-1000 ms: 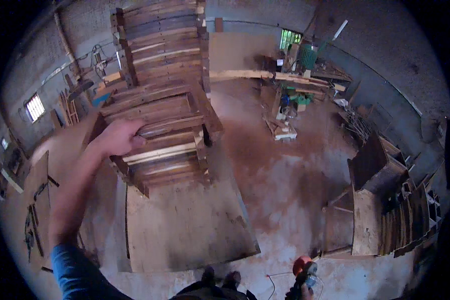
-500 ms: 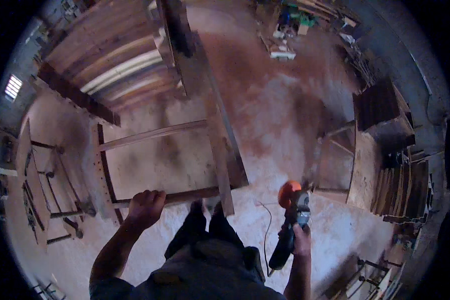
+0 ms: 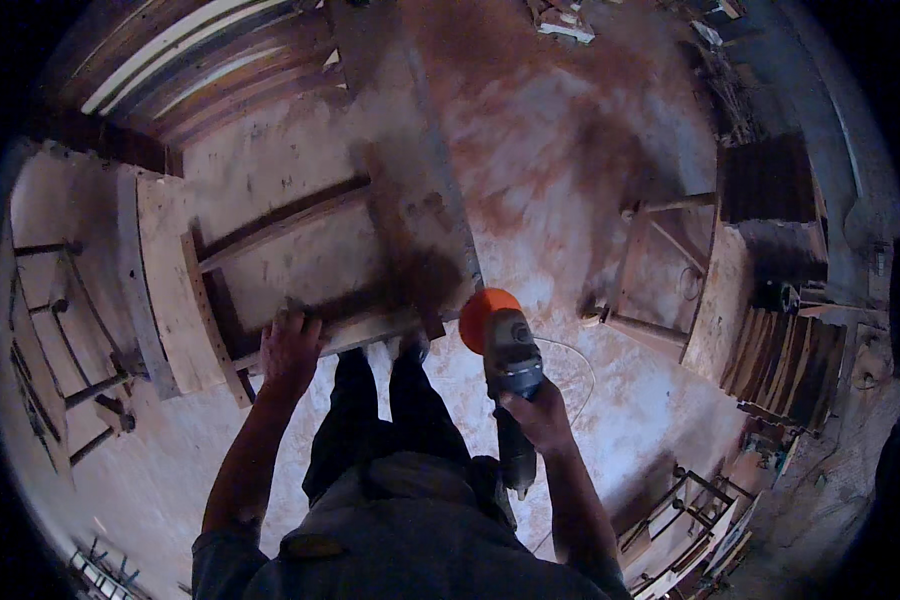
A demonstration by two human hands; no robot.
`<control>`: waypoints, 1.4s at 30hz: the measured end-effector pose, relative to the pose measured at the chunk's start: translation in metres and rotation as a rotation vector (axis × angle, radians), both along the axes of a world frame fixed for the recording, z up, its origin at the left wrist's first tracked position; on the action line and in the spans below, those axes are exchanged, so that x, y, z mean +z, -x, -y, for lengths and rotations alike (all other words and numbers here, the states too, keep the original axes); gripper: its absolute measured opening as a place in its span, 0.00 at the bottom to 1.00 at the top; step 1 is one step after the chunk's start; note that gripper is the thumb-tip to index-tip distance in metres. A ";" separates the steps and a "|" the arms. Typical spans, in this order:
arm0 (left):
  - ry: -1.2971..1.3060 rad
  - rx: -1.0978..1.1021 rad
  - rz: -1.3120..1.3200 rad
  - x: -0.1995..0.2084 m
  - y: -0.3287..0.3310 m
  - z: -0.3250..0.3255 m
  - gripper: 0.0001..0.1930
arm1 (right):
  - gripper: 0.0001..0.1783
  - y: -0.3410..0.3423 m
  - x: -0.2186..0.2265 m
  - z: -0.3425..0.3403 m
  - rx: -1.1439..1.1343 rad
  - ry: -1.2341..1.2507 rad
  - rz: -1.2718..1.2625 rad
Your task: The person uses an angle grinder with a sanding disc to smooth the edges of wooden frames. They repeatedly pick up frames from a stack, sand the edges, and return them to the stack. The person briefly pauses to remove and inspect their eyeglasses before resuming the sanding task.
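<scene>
A dark wooden frame [image 3: 375, 326], with two rails between two side posts, lies on the worktable [image 3: 175, 300] in front of me. My left hand [image 3: 292, 352] grips the near rail toward its left end, its fingers curled over the wood. At the right of the frame, my right hand [image 3: 538, 412] is closed around the body of an angle grinder [image 3: 515, 365]. The grinder's orange disc [image 3: 482, 318] faces away from me, close to the frame's near right corner. Whether disc and wood touch, I cannot tell.
Long boards [image 3: 210, 70] are stacked on the table's far left. A pale cable [image 3: 588, 375] loops over the dusty floor beside the grinder. Wooden stands [image 3: 60, 320] are at left; another table [image 3: 708, 290] with stacked wood pieces [image 3: 782, 370] is at right.
The grinder has swung left and forward toward the frame's right corner. My left hand remains on the near rail. The view has shifted, showing more of the table's left edge.
</scene>
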State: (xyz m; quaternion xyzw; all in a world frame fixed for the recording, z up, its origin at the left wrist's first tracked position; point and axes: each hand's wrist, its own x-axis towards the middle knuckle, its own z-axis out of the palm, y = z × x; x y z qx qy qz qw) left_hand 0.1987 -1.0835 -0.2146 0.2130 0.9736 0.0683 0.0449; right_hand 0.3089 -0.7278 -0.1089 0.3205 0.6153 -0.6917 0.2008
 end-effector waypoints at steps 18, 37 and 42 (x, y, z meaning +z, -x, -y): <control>-0.155 0.112 0.041 -0.006 -0.021 0.034 0.17 | 0.31 0.052 -0.026 0.048 0.395 -0.457 0.081; -0.281 0.613 -0.085 0.015 -0.061 0.101 0.26 | 0.24 0.115 -0.038 0.051 0.185 -0.268 -0.067; -1.000 1.080 0.463 -0.026 -0.100 0.137 0.17 | 0.22 0.172 -0.051 0.074 0.172 -0.225 -0.056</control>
